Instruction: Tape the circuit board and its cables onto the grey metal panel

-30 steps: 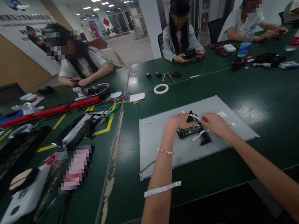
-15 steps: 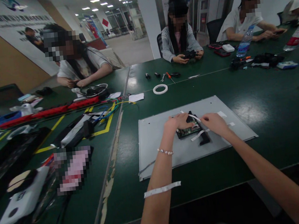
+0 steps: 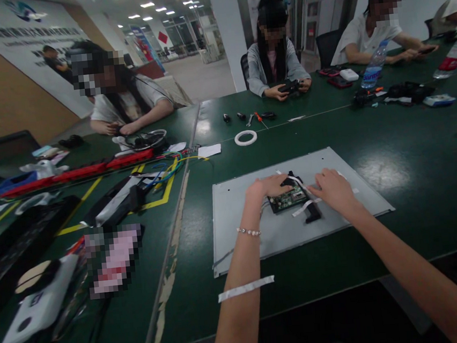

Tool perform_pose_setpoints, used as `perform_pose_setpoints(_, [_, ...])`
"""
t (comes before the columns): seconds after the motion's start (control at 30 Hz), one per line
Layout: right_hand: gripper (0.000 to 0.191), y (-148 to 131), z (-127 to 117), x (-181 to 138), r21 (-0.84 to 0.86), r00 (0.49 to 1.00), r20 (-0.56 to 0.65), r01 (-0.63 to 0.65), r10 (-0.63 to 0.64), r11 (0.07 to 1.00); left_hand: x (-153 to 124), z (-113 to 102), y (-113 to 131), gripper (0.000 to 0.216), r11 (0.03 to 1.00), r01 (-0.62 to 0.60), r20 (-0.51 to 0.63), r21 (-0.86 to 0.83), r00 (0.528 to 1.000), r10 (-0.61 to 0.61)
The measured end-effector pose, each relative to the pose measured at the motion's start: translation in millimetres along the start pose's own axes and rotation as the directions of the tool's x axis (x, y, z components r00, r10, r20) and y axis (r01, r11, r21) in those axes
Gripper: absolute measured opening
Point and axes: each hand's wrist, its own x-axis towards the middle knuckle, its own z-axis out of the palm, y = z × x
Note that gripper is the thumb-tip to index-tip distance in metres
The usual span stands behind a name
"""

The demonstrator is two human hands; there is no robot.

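white tape strip (image 3: 245,288) stuck on the left forearm, nearest the camera; left hand (image 3: 268,186) palm-down, fingers curled over the far-left edge of the circuit board (image 3: 288,200); right hand (image 3: 333,189) palm-down just right of it, fingertips at the white ribbon cable (image 3: 302,206), can't tell if either hand actually pinches anything; board sits mid grey panel (image 3: 255,239), black part (image 3: 312,214) against its right end; my take: left pins the board flat, right keeps the ribbon low and straight, no twist, fingers off the components; tape roll (image 3: 245,137) and screwdriver (image 3: 260,116) lie well beyond
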Motion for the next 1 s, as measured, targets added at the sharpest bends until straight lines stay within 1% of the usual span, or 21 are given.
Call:
perform_pose_setpoints(0.13, [0.034, 11.1, 3.0, -3.1, -0.002, 1.000, 0.022, -0.009, 0.009, 1.000, -1.7, -2.0, -11.4, 0.061, 1.000, -0.029, 0.005, -0.003, 1.000, 0.029])
perform_pose_setpoints(0.2, [0.034, 13.9, 4.4, -2.5, 0.037, 1.000, 0.027, -0.012, 0.011, 0.999, -1.5, -1.5, -13.3, 0.059, 0.999, -0.033, -0.001, 0.000, 0.999, 0.033])
perform_pose_setpoints(0.27, [0.029, 14.9, 4.8, -0.1, 0.121, 1.000, 0.009, 0.009, -0.010, 0.993, -0.9, -0.5, -12.6, 0.059, 1.000, -0.028, -0.008, -0.003, 1.000, 0.028])
perform_pose_setpoints(0.37, [0.015, 13.4, 3.1, 4.4, 0.298, 0.991, -0.054, 0.130, -0.120, 0.946, 0.5, 1.1, -9.9, 0.058, 1.000, -0.003, -0.022, -0.003, 1.000, 0.003])
perform_pose_setpoints(0.4, [0.013, 12.2, 2.4, 5.3, 0.342, 0.983, -0.067, 0.181, -0.168, 0.922, 1.0, 1.5, -9.2, 0.056, 1.000, 0.009, -0.027, 0.001, 1.000, -0.009])
perform_pose_setpoints(0.47, [0.017, 9.6, 1.3, 5.8, 0.393, 0.965, -0.053, 0.255, -0.255, 0.884, 1.8, 1.8, -8.4, 0.053, 1.000, 0.031, -0.038, 0.006, 0.999, -0.030])
perform_pose_setpoints(0.53, [0.019, 7.6, 1.1, 4.8, 0.410, 0.956, -0.009, 0.271, -0.293, 0.871, 2.2, 1.7, -8.3, 0.051, 0.999, 0.045, -0.047, 0.008, 0.998, -0.044])
perform_pose_setpoints(0.63, [0.018, 8.0, 0.6, 3.7, 0.410, 0.962, 0.012, 0.245, -0.273, 0.879, 2.8, 1.4, -9.2, 0.050, 0.999, 0.033, -0.059, 0.009, 0.998, -0.033])
perform_pose_setpoints(0.7, [0.018, 9.2, -2.5, 4.4, 0.404, 0.969, -0.031, 0.235, -0.244, 0.884, 4.2, 1.6, -10.6, 0.050, 1.000, 0.028, -0.087, 0.004, 0.996, -0.027])
perform_pose_setpoints(0.77, [0.018, 7.6, -9.2, 4.5, 0.413, 0.971, -0.107, 0.239, -0.214, 0.879, 5.9, 1.5, -12.5, 0.050, 0.999, 0.051, -0.143, -0.014, 0.988, -0.052])
perform_pose_setpoints(0.83, [0.020, -0.9, -19.5, 0.6, 0.447, 0.964, -0.181, 0.256, -0.193, 0.857, 6.0, 0.2, -14.9, 0.050, 0.995, 0.091, -0.199, -0.035, 0.975, -0.096])
perform_pose_setpoints(0.9, [0.021, -19.5, -31.8, -10.8, 0.515, 0.955, -0.215, 0.290, -0.206, 0.807, 2.7, -3.0, -17.5, 0.052, 0.991, 0.124, -0.242, -0.047, 0.961, -0.132])
perform_pose_setpoints(0.93, [0.021, -32.7, -38.0, -19.6, 0.563, 0.949, -0.213, 0.313, -0.232, 0.765, -0.4, -5.2, -18.9, 0.053, 0.990, 0.134, -0.261, -0.051, 0.955, -0.143])
perform_pose_setpoints(1.0, [0.020, -64.5, -48.6, -42.4, 0.676, 0.929, -0.169, 0.352, -0.329, 0.647, -8.8, -10.0, -21.8, 0.053, 0.985, 0.164, -0.309, -0.061, 0.935, -0.174])
